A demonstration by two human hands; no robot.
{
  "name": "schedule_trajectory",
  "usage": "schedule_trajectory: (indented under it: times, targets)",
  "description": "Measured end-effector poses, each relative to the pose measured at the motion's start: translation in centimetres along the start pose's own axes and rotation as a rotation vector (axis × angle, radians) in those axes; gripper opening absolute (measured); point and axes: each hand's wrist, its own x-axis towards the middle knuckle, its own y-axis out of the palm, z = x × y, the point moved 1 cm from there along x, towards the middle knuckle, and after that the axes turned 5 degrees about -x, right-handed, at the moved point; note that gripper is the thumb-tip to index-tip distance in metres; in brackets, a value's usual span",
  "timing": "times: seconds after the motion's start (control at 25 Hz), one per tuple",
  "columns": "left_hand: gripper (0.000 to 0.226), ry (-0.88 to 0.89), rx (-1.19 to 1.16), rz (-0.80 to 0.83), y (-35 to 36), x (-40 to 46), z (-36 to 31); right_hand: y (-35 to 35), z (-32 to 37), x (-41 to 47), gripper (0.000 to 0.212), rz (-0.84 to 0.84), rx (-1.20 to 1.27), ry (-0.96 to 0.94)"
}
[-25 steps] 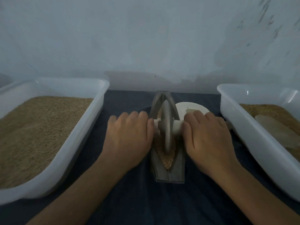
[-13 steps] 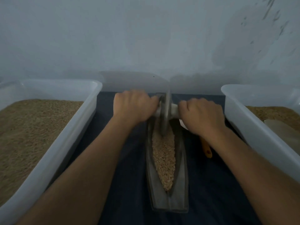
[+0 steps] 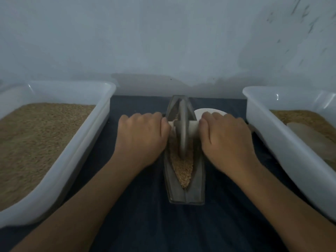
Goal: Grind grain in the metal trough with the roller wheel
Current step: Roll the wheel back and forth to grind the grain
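At far left, a white rectangular plastic tub [image 3: 101, 113] filled with tan grain sits on the dark blue cloth [image 3: 141, 224], probably kept within reach as a supply, though whether it holds raw or ground grain cannot be told. The left hand [image 3: 141, 140] lies knuckles-up just left of the trough, fingers curled down round the left end of the pale cylindrical axle handle [image 3: 193, 127]. At centre stands the narrow, boat-shaped grey metal trough [image 3: 198, 180], its long axis running away from the person so that the wheel can travel fore and aft. The grey metal roller wheel [image 3: 182, 130] stands upright on edge in the groove, toward the far half, bedded in the tan grain in the trough [image 3: 182, 170], which fills the groove to its near tip. The right hand [image 3: 226, 140] mirrors the left, clasping the axle's right end; the paired grip presumably keeps the disc vertical and the pressure even. Thus the wheel lies directly between the two hands. A round white dish [image 3: 211, 111] is partly hidden behind the right knuckles. At far right, a second white plastic tub [image 3: 263, 113] holds grain and a pale flat object [image 3: 309, 137] of uncertain kind.
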Motion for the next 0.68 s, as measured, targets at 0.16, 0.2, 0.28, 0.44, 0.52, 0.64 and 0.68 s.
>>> schedule_trajectory:
  times: [0.16, 0.2, 0.28, 0.44, 0.52, 0.64, 0.68]
  targets:
    - [0.032, 0.048, -0.112, -0.125, -1.1, -3.7, 0.1, -1.4, -0.1, -3.9, 0.026, -0.104, 0.017, -0.073]
    - [0.032, 0.069, -0.159, -0.123, -1.1, -3.8, 0.5, -1.3, -0.1, -3.7, 0.027, -0.118, 0.02, -0.089]
    - [0.035, 0.045, -0.244, -0.106, -0.8, -2.7, 0.9, -0.8, 0.1, -2.3, 0.028, -0.108, 0.026, -0.088]
    - [0.038, 0.019, 0.015, 0.052, 2.0, 4.6, 1.1, 2.0, -0.9, 3.0, 0.046, -0.022, 0.019, 0.037]
    - [0.059, -0.114, -0.048, 0.203, 3.0, 8.5, 2.1, 3.6, -1.6, 6.4, 0.057, 0.026, 0.021, 0.127]
    - [0.058, -0.27, -0.186, 0.27, 4.7, 10.8, 2.7, 4.9, -1.7, 9.7, 0.06, 0.036, 0.05, 0.16]
    - [0.054, -0.306, -0.219, 0.255, 4.7, 10.7, 2.7, 4.9, -1.5, 9.8, 0.061, 0.024, 0.043, 0.151]
